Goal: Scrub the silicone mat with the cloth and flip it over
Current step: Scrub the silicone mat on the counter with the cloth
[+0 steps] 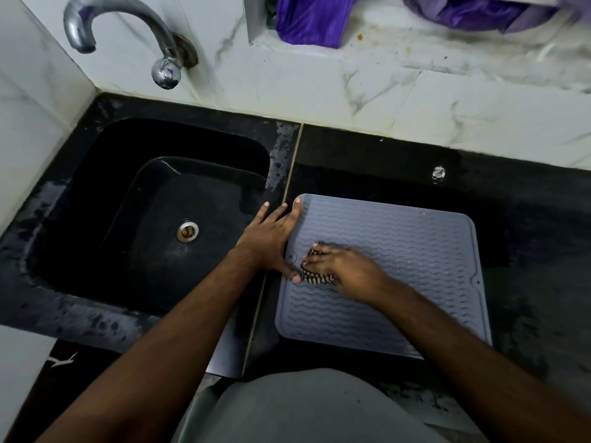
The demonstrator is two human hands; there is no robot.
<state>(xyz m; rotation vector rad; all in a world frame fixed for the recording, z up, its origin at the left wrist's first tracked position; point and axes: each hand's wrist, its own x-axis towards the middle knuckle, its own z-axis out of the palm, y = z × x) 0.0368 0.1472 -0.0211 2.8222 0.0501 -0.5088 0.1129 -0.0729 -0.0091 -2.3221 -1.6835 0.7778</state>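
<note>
A grey silicone mat [409, 251] with wavy ridges lies flat on the black counter, right of the sink. My left hand [271, 238] rests flat with fingers spread on the mat's left edge and the counter beside it. My right hand [345, 266] presses a small dark striped cloth [315, 276] onto the left part of the mat, fingers curled over it. Most of the cloth is hidden under that hand.
A black sink [96, 193] with a metal drain [187, 231] sits to the left, under a chrome tap [121, 30]. The black counter [527, 235] looks wet around the mat. Purple cloth [313, 17] lies on the marble ledge behind.
</note>
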